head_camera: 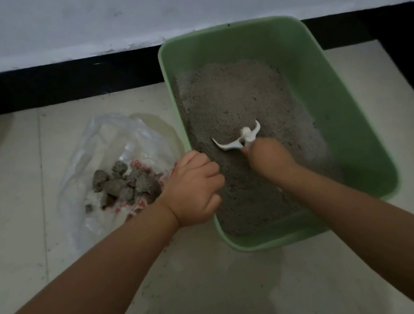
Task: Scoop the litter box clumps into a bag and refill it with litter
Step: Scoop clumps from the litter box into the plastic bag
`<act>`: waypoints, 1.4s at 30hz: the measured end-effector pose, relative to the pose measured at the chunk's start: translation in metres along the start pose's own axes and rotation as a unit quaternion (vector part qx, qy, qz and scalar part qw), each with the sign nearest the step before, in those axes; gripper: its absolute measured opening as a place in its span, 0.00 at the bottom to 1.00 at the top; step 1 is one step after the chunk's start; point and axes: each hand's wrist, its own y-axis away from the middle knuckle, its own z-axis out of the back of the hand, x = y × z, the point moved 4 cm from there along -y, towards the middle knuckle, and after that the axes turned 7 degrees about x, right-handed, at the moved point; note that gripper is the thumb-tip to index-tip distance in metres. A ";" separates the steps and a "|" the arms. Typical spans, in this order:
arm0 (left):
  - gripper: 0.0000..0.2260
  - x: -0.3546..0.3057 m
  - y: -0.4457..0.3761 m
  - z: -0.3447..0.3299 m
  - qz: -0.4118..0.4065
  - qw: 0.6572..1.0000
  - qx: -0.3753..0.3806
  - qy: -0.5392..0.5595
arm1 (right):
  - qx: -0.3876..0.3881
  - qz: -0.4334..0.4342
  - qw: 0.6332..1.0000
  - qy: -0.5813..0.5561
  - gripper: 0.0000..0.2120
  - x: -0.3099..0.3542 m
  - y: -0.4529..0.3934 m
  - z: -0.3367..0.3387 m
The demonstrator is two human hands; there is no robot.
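Green litter box point(328, 96) steadied by left hand point(194, 186) gripping its rim, right hand point(269, 157) holding white scoop point(239, 140): sift slowly, lift clumps point(125, 185) level to bag point(104, 147).

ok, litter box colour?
Light green litter box, clearest in the head view.

Left hand point(194, 186) grips green litter box point(341, 111) rim; right hand point(269, 154) holds white scoop point(238, 138) in litter point(231, 97); clumps point(125, 185) on bag point(104, 147).

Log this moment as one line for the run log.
left hand grips litter box rim | right hand holds scoop in litter | clumps in bag
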 end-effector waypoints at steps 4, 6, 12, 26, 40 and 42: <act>0.11 -0.001 -0.003 0.005 -0.004 1.000 -0.016 0.010 | -0.080 0.038 0.996 0.000 0.24 0.017 -0.024 0.015; 0.11 -0.001 -0.002 0.004 0.000 1.000 -0.016 0.010 | -0.093 0.046 0.994 -0.022 0.21 0.022 -0.030 0.018; 0.12 0.000 0.001 0.003 0.010 1.000 -0.019 0.009 | -0.131 0.068 0.985 -0.092 0.15 -0.001 -0.014 0.013; 0.12 -0.003 -0.001 0.007 0.023 1.000 0.004 -0.016 | -0.137 0.021 0.988 -0.061 0.17 -0.041 0.051 0.027; 0.12 -0.005 -0.002 0.009 0.020 0.999 0.003 -0.048 | -0.144 0.024 0.988 -0.055 0.12 -0.059 0.073 0.047; 0.12 -0.005 -0.003 0.009 0.019 0.998 0.004 -0.060 | -0.151 0.008 0.987 -0.055 0.14 -0.071 0.079 0.051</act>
